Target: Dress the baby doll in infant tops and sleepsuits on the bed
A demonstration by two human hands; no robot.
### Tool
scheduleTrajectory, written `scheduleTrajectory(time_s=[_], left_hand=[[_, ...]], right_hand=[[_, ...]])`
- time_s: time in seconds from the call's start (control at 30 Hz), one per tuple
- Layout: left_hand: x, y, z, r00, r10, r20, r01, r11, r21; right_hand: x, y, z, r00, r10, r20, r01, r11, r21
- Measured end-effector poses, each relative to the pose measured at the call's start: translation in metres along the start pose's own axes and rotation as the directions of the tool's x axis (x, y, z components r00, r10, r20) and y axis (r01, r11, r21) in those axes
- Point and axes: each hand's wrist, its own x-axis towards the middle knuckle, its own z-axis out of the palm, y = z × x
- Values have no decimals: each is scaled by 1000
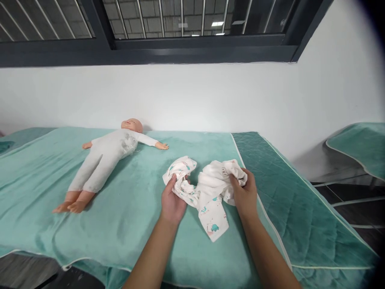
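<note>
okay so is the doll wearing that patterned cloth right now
No, the left hand and right hand hold the patterned cloth apart from the doll, which lies on the green cover.

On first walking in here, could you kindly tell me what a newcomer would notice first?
Probably the doll in white, lying arms outspread on the green sheet, left of centre. Next, the white printed cloth, bunched between the left hand and right hand near the middle. Above them, a dark-framed window spans much of the top.
</note>
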Motion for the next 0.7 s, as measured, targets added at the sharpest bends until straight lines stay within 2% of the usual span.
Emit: scheduleTrajectory(time_s=[0.1, 0.17, 0.23, 0.3, 0.33, 0.4, 0.43, 0.47, 0.5, 0.57, 0.63, 0.7], left_hand=[[-3, 16, -1, 991, -53, 124, 62, 996, -68], [-5, 29, -5, 979, -63, 194, 92, 986, -142], [-8, 41, -9, 975, -37, 217, 81, 977, -197], [-10, 48, -12, 978, -22, 209, 64, 978, -196], [-11, 50, -12, 979, -24, 200, 59, 984, -170], [-14, 53, -6, 980, -33, 198, 48, 996, -70], [-16, 54, 0, 976, -35, 214, 35, 999, 2], [-18, 54, 9, 971, -37, 238, 17, 996, 84], [-20, 53, 21, 963, -39, 266, -8, 985, 174], [-27, 47, 49, 956, -55, 287, -58, 927, 370], [-37, 37, 83, 958, -44, 285, -136, 803, 580], [-48, 26, 115, 924, -135, 358, -226, 561, 797]], right_hand=[[0, 0, 2, 998, -22, 56, 22, 1000, -3], [1, 1, 2, 999, -3, 34, 3, 1000, 7], [1, 2, 1, 999, -40, 4, 40, 999, -13], [0, 2, 0, 981, -192, -26, 188, 976, -106], [-2, 0, 0, 953, -302, -36, 292, 940, -175], [-9, -6, 0, 858, -514, -12, 489, 823, -290], [-14, -10, 0, 814, -580, 28, 561, 775, -291], [-21, -15, 0, 791, -606, 87, 607, 757, -244], [-28, -21, 0, 784, -598, 164, 620, 769, -159], [-44, -35, 2, 777, -521, 354, 545, 837, 35], [-56, -49, 5, 757, -439, 485, 434, 892, 130], [-60, -62, 7, 780, -376, 500, 372, 921, 112]])
